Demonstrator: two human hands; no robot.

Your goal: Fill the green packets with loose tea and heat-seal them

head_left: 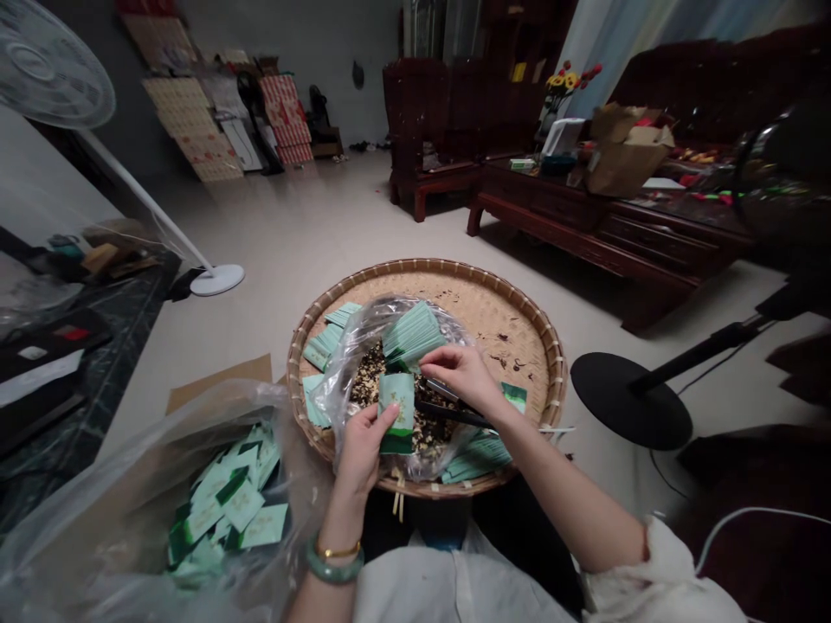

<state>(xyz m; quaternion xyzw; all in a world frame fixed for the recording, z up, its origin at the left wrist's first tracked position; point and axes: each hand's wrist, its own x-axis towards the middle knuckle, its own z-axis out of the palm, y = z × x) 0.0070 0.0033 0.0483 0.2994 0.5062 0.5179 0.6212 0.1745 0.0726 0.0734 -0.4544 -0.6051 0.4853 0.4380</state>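
My left hand (363, 437) grips a pale green paper sachet (397, 398) with a dark green lower band, thumb on its front. My right hand (464, 376) is closed in a pinch just right of that sachet; what its fingertips hold, if anything, I cannot make out. Beneath it lies a dark-handled tool (454, 415), partly hidden. A clear plastic bag (344, 372) holds a loose dry mix (369, 372) of dark and pale bits. A stack of sachets (414, 333) rests on the bag beyond my hands. All this sits in a round woven bamboo tray (512, 307).
More sachets (480, 454) lie around the tray's inner edge. At lower left, a plastic-lined box holds a heap of sachets (237, 497). A white fan base (217, 279) stands left, a black round base (629, 401) right. Beyond is a dark wooden table (584, 229).
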